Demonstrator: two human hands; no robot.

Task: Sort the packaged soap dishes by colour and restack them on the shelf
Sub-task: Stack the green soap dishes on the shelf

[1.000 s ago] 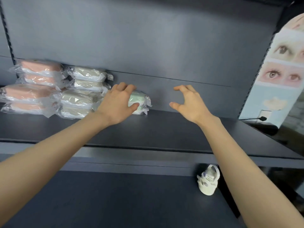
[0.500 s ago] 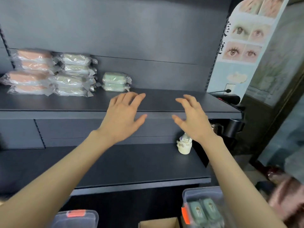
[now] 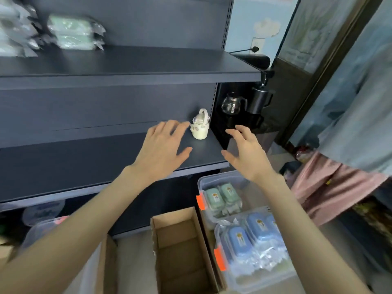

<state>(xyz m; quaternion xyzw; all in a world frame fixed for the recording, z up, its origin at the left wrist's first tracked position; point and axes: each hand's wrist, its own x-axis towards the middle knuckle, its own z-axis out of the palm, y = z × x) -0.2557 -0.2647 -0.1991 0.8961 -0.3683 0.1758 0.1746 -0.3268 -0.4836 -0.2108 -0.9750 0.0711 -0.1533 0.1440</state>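
Two green packaged soap dishes (image 3: 73, 35) lie stacked on the upper shelf (image 3: 148, 66), beside blurred pale packs (image 3: 12, 32) at the far left. Below on the floor, a clear plastic bin (image 3: 246, 285) holds green packs (image 3: 221, 197) at its far end and several blue packs (image 3: 252, 240) nearer me. My left hand (image 3: 163, 149) hovers over the lower shelf (image 3: 84, 162) with fingers spread, holding nothing. My right hand (image 3: 246, 153) hangs above the bin's far end, fingers relaxed and empty.
A small white bottle with a handle (image 3: 200, 128) stands at the lower shelf's right end, just beyond my left fingertips. An empty cardboard box (image 3: 180, 249) sits left of the bin. A person in pink trousers (image 3: 331, 187) stands at the right. Kettles (image 3: 246, 102) sit behind.
My view has swung down and to the right, from the upper shelf to the floor bin. Both empty hands came down from the upper shelf to the lower shelf's level.
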